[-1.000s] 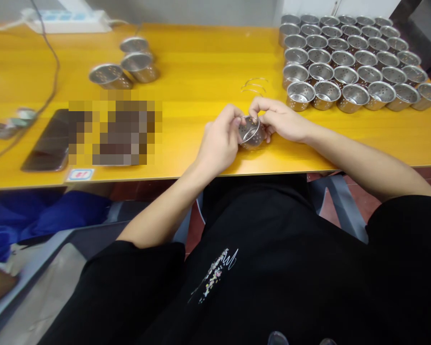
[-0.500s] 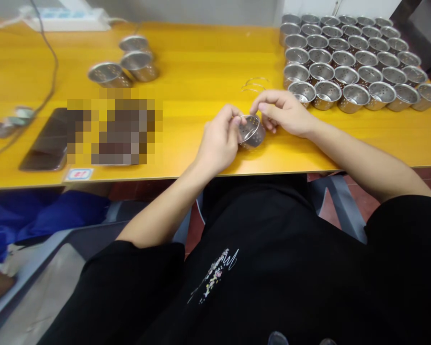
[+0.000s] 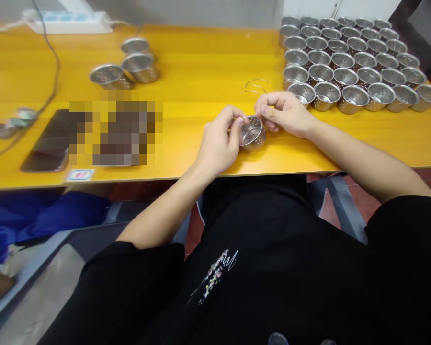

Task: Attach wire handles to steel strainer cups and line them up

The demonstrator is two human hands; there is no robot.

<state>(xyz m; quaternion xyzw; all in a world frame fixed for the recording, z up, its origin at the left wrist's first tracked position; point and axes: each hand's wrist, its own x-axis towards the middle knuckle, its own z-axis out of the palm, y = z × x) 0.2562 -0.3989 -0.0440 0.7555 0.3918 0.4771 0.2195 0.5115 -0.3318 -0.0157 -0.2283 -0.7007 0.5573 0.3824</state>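
Note:
A small perforated metal cup [image 3: 253,136] is held tilted just above the table near its front edge, mouth facing up and toward me. My left hand [image 3: 221,139] grips its left rim between thumb and fingers. At the far right of the rim, the fingertips of my right hand [image 3: 282,112] are pinched together against the cup. Whether a thin wire is also between them I cannot tell. Just beyond the hands, a few curved thin wire pieces [image 3: 255,86] lie on the yellow table [image 3: 208,62].
Rows of similar perforated cups [image 3: 355,76] fill the right back of the table. Three more cups [image 3: 140,67] stand at the left back. A phone [image 3: 48,141], a pixelated area, a cable [image 3: 55,72] and a power strip [image 3: 70,21] are on the left. Someone's blue clothing [image 3: 72,211] shows below.
My right hand's fingertips have closed in on the cup's rim. The cup has turned slightly, with its mouth more toward me.

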